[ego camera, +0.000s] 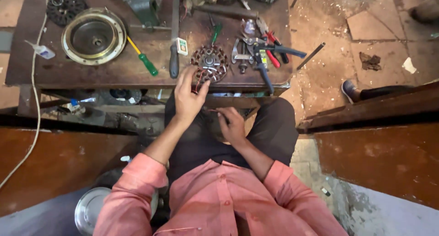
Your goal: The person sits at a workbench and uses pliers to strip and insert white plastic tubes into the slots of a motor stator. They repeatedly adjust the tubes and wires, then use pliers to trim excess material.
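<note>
My left hand [188,96] pinches a red wire [199,80] at the wound stator [210,62]; below it, my right hand [232,125] curls loosely over my lap.

Up past the hands lie a green-handled screwdriver [142,58] and a round metal bowl [93,36], with pliers [270,51] off to their right and a glue bottle [42,50] far left.

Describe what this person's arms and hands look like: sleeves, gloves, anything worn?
Both hands, the left hand and the right hand, are bare: no gloves, and no rings or watch that I can make out. The salmon-pink shirt has buttons down the front; its sleeves are rolled up near the elbows, leaving the forearms uncovered.
</note>
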